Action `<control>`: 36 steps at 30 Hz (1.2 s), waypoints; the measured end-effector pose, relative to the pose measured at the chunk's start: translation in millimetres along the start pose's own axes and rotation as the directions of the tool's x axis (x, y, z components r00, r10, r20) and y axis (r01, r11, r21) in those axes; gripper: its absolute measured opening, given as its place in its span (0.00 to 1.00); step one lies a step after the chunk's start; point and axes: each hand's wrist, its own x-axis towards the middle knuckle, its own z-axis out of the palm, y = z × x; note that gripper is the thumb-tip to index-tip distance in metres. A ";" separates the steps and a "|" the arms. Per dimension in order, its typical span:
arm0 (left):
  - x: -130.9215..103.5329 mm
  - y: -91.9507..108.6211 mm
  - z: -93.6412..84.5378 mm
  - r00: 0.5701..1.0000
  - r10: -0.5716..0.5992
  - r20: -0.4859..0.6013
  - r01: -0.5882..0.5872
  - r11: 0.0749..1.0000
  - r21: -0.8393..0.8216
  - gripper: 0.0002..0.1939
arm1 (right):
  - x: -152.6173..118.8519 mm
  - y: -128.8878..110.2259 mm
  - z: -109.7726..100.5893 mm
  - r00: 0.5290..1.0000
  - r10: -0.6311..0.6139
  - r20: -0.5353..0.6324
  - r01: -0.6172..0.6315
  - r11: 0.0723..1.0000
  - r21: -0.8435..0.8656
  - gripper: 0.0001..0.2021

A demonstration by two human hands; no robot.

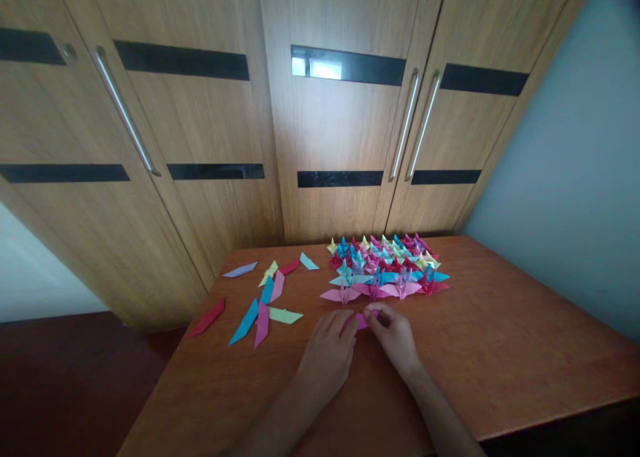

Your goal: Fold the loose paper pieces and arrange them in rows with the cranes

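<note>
A small folded piece of magenta paper [367,320] lies between my two hands, low over the wooden table. The fingers of my left hand [330,350] are closed on its left end and hide that part. My right hand [394,334] pinches its right end between thumb and fingers. Just beyond my hands stand rows of folded paper cranes [373,287] in pink, blue, red, yellow and green, packed side by side.
Several flat folded paper strips lie on the left of the table [470,350], among them a red one [207,317], a blue one [244,322] and a pale green one [285,316]. Behind the table are wooden cabinet doors [340,130]; a pale wall [565,197] is at right.
</note>
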 end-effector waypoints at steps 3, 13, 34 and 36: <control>2.0 -2.8 1.6 0.998 0.068 0.002 -0.068 0.997 0.032 0.16 | 0.9 -0.7 1.1 0.995 0.074 0.065 -0.082 0.990 0.118 0.16; 16.4 -14.3 2.2 0.993 0.093 0.069 -0.106 0.967 0.233 0.09 | -19.3 10.3 -29.1 0.999 -0.048 -0.011 0.038 0.903 -0.428 0.13; -7.7 30.8 2.6 0.937 -0.023 0.349 -0.003 0.997 0.073 0.27 | -26.7 13.3 -34.4 0.996 -0.056 0.069 0.086 0.795 -0.600 0.12; -3.9 31.8 6.2 0.941 -0.030 0.337 0.008 0.998 0.065 0.28 | -27.0 13.6 -34.6 0.996 -0.048 0.075 0.083 0.794 -0.603 0.12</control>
